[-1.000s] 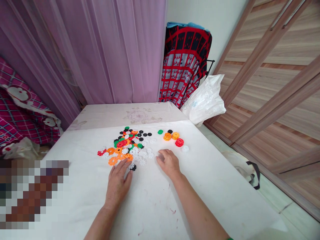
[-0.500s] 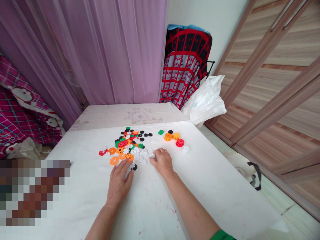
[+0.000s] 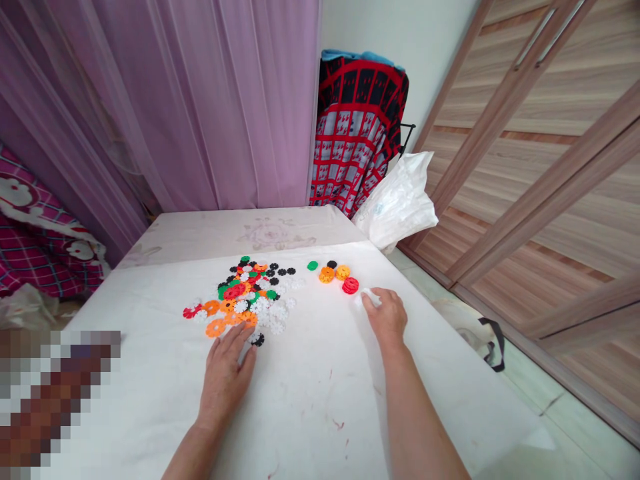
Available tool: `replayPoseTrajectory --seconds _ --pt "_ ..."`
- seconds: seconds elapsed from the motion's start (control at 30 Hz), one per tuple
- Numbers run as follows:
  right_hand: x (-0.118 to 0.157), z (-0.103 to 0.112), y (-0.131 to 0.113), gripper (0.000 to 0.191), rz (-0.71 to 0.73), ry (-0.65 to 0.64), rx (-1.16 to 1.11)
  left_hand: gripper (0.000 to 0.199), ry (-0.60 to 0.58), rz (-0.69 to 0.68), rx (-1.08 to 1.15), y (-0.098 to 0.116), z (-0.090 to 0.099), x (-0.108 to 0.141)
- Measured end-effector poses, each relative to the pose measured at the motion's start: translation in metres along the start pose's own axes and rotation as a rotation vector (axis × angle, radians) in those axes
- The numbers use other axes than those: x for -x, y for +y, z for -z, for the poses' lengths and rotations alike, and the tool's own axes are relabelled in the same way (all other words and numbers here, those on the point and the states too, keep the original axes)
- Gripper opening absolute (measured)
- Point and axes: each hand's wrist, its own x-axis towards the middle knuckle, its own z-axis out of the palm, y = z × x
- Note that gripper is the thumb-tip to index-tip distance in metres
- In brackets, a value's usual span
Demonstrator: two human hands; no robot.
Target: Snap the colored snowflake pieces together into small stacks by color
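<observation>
A white-covered desk (image 3: 300, 413) bears a mixed-colour heap of notched plastic discs (image 3: 241, 306) — left hand (image 3: 226, 370), grip released, at its near edge; right hand (image 3: 389, 317), by the red stack (image 3: 351, 285), at white discs (image 3: 369, 294) — whether its grip grasps any, I cannot tell.

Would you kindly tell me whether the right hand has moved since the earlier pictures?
Yes: the right hand has moved rightward, from left of the red stack to right of it.

We see bright, diffuse light; faint shadow (image 3: 368, 341) left of right hand (image 3: 389, 317); near-left pixelation; far-right wardrobe (image 3: 540, 193) slanting, wide-angle distorted.
</observation>
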Motion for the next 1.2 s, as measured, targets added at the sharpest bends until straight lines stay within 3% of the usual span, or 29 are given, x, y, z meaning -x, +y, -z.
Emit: replayPoseTrajectory --seconds 0.4,0.57,0.7,1.0,1.2 --pt "0.001 -0.006 0.0 0.032 -0.033 -0.083 0.061 0.043 0.015 -0.009 -0.007 -0.001 0.0 0.0" --pt "0.003 -0.003 -0.004 0.033 -0.008 -0.022 -0.019 0.043 0.016 -0.015 -0.001 -0.001 -0.001 -0.001" --pt "0.014 -0.003 -0.023 0.026 0.09 0.01 -0.104 0.041 0.025 -0.006 0.001 -0.001 -0.001 -0.001" --pt "0.061 -0.029 -0.094 0.017 0.357 -0.4 -0.165 0.04 0.003 0.013 0.024 0.005 0.001 -0.001" --pt "0.052 -0.042 -0.132 0.038 0.345 -0.551 0.049 0.039 -0.005 0.001 0.026 0.007 0.003 -0.001"
